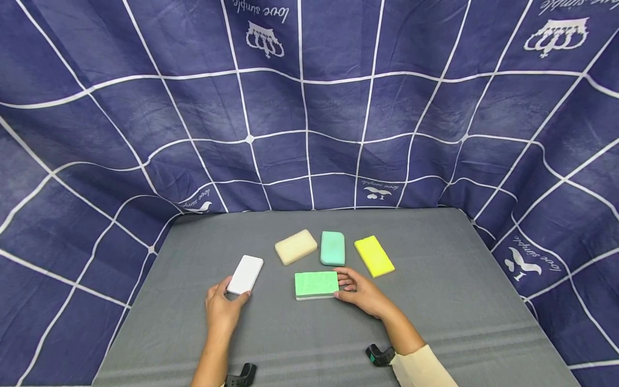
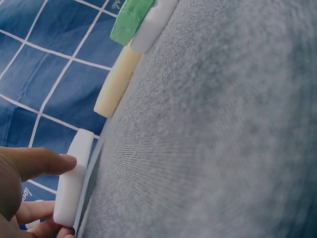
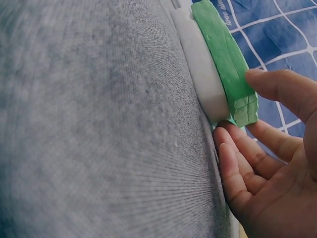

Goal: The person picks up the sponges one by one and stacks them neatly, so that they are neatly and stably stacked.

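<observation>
In the head view my left hand (image 1: 223, 307) holds the near end of a white block (image 1: 245, 274) between thumb and fingers. The left wrist view has the thumb on one side of this white bar (image 2: 74, 181), fingers at its lower end. A green block (image 1: 316, 282), its surface creased like clay, lies on top of another white block (image 3: 200, 69). At their right end is my right hand (image 1: 364, 293), which pinches the green block with the thumb on its near side and a finger behind. Its other fingers curl beside the lower white block's end.
Behind the stack a cream block (image 1: 296, 247), a teal block (image 1: 332, 248) and a yellow block (image 1: 374, 256) lie in a loose row on the grey cloth-covered table (image 1: 290, 349). A blue checked curtain (image 1: 338, 107) borders the table's back and sides.
</observation>
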`<state>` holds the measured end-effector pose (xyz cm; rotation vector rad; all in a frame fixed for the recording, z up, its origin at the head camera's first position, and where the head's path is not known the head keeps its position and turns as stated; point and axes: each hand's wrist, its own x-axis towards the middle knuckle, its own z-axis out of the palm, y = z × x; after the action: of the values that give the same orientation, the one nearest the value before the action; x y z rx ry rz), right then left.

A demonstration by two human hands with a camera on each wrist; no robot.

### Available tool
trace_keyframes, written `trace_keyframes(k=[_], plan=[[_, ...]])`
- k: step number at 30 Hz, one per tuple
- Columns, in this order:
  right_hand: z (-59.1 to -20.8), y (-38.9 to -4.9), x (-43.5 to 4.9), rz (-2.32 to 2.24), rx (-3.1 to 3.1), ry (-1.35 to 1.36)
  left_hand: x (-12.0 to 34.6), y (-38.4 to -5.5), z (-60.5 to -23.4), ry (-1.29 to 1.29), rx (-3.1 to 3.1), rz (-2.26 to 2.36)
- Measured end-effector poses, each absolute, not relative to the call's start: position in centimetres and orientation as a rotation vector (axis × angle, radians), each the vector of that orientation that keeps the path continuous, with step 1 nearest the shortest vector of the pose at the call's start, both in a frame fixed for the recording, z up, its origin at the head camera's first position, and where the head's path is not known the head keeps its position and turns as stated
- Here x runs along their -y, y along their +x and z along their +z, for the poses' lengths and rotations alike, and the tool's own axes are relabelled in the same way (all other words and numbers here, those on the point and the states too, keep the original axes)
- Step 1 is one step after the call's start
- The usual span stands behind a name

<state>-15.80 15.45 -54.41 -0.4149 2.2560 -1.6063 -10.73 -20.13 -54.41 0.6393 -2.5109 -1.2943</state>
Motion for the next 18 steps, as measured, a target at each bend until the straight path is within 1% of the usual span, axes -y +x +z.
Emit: trace_keyframes(k=[18], plan=[[-54.3, -15.8, -15.4, -1.599, -2.262, -0.416, 19.4, -10.6, -52.5, 0.642, 2.433, -1.419]])
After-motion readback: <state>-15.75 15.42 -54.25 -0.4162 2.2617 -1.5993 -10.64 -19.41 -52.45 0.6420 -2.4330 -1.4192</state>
